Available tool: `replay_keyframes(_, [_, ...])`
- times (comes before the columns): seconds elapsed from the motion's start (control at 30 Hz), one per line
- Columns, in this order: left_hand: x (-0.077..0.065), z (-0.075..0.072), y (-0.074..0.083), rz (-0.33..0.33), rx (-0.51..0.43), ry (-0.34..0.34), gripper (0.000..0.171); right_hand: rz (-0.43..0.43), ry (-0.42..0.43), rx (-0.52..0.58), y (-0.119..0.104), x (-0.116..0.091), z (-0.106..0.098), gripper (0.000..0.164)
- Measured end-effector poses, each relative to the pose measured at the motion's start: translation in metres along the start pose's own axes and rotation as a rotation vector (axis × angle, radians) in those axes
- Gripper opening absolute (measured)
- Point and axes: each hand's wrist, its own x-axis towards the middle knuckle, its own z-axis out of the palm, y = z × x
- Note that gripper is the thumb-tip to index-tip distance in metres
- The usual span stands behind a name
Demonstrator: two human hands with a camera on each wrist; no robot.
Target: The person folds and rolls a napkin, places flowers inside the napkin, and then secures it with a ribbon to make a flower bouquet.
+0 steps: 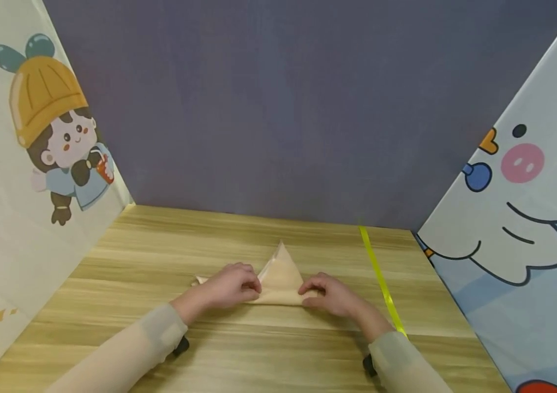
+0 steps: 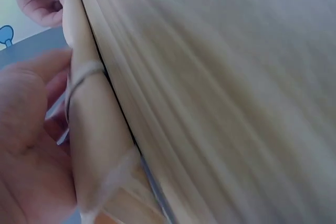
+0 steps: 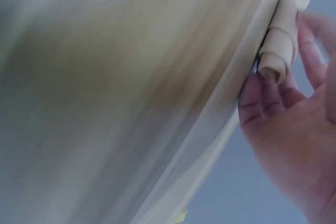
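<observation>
In the head view I see the left hand [image 1: 231, 285] covering part of the beige cloth [image 1: 284, 277]; in the left wrist view, some fingertips are hidden behind its roll [image 1: 280, 299], and the table [image 1: 278, 349] blurs. The cloth lies mid-table, roll running left to right, peak [image 1: 282, 256] pointing toward the far edge. Left hand and right hand [image 1: 331, 296] pinch the roll.

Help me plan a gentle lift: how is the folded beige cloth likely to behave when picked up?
The folded beige cloth is probably floppy, since its material bends into soft folds. It is likely light for its size, as the layers at its pointed peak look thin. The rolled end at the right hand may unroll, being a coiled spiral.
</observation>
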Motion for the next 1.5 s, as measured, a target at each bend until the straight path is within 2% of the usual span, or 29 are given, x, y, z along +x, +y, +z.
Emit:
replay_keyframes(0.1, [-0.0012,-0.0036,-0.001,-0.023,-0.022,-0.029,0.021,0.01,0.0,-0.004,0.0023,-0.0014,-0.0004,0.028])
replay_keyframes(0.2, [-0.0019,-0.0063,-0.0003,-0.042,-0.024,-0.047,0.029,0.009,-0.001,-0.011,0.0032,-0.0014,-0.001,0.028])
replay_keyframes(0.43, [-0.0048,-0.0075,0.0,-0.02,-0.031,-0.016,0.014,0.071,0.005,-0.005,-0.0003,-0.0007,-0.0021,0.016])
replay_keyframes(0.7, [-0.0033,-0.0079,-0.0014,-0.038,-0.075,-0.033,0.017,0.018,0.003,0.0,0.0049,0.0001,-0.0033,0.014])
replay_keyframes(0.83, [-0.0024,-0.0062,-0.0032,-0.075,-0.128,-0.057,0.018,0.008,-0.012,-0.002,0.0072,0.0005,-0.0028,0.018])
replay_keyframes(1.0, [-0.0015,-0.0029,-0.0054,-0.113,-0.17,-0.063,0.017,0.003,-0.053,0.047,0.0063,0.0002,-0.0028,0.019])
replay_keyframes(1.2, [0.0005,-0.0035,-0.0033,-0.035,-0.173,-0.035,0.01,-0.058,-0.08,0.048,0.0064,0.0006,-0.0034,0.013])
replay_keyframes(1.3, [0.0006,-0.0043,-0.0014,-0.016,-0.176,-0.035,0.009,-0.046,-0.072,0.022,0.0074,0.0002,-0.0033,0.013])
replay_keyframes(1.37, [0.0006,-0.0047,-0.0003,-0.031,-0.159,-0.043,0.012,-0.021,-0.063,0.015,0.0079,-0.0004,-0.0038,0.017])
replay_keyframes(1.5, [0.0008,-0.0044,-0.0004,-0.06,-0.122,-0.065,0.03,-0.014,-0.056,0.008,0.0089,-0.002,-0.0055,0.029])
